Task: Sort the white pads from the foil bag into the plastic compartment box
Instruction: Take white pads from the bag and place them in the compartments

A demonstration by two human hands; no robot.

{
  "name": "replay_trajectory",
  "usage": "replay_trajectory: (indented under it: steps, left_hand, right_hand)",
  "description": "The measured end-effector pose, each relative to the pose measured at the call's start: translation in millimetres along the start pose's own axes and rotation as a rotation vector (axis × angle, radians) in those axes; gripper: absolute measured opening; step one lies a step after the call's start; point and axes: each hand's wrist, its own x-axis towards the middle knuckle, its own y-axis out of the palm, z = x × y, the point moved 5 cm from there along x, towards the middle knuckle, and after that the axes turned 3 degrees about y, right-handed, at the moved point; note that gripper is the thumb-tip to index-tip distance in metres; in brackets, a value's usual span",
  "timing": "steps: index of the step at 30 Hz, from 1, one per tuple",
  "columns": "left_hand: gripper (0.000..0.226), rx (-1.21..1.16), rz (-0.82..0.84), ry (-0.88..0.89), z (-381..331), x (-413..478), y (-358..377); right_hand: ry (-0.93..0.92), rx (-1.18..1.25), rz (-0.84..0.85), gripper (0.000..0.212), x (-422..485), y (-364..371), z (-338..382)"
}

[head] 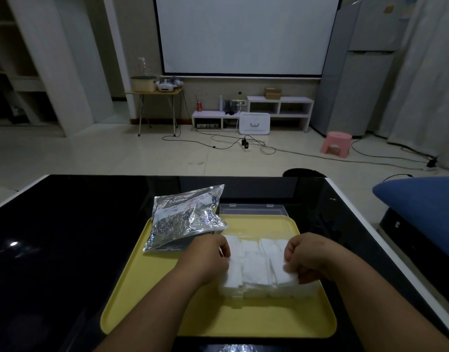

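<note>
A clear plastic compartment box (259,292) sits on a yellow tray (218,318), its open lid (252,209) lying flat behind it. White pads (255,269) fill its compartments in stacks. My left hand (208,259) rests with curled fingers on the left stack of pads. My right hand (309,257) has its fingers curled over the right stack, pinching the pads there. The crumpled foil bag (185,217) lies on the tray's far left corner, just beyond my left hand.
The tray sits on a glossy black table (66,250) with white edges. A blue cushion (421,207) lies off the table's right side. Beyond the table are a tiled floor with cables and a pink stool (336,146).
</note>
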Motion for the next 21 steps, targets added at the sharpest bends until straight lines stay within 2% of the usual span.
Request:
replay_trajectory:
  steps: [6,11,15,18,21]
  left_hand:
    - [0.017,0.072,-0.004,0.014,-5,-2,2]
    - [0.018,0.146,0.021,0.045,-9,-3,5]
    - [0.023,0.276,0.041,0.114,-14,-6,6]
    - [0.032,0.286,0.096,0.149,-14,-7,5]
    - [0.022,0.273,0.143,0.189,-14,-6,2]
  right_hand:
    - [0.000,-0.079,-0.006,0.014,3,13,2]
    - [-0.062,-0.303,-0.063,0.006,7,19,7]
    - [-0.099,-0.454,-0.097,0.010,7,21,11]
    - [-0.104,-0.452,-0.069,0.009,5,20,10]
    - [-0.131,-0.443,-0.053,0.017,2,16,9]
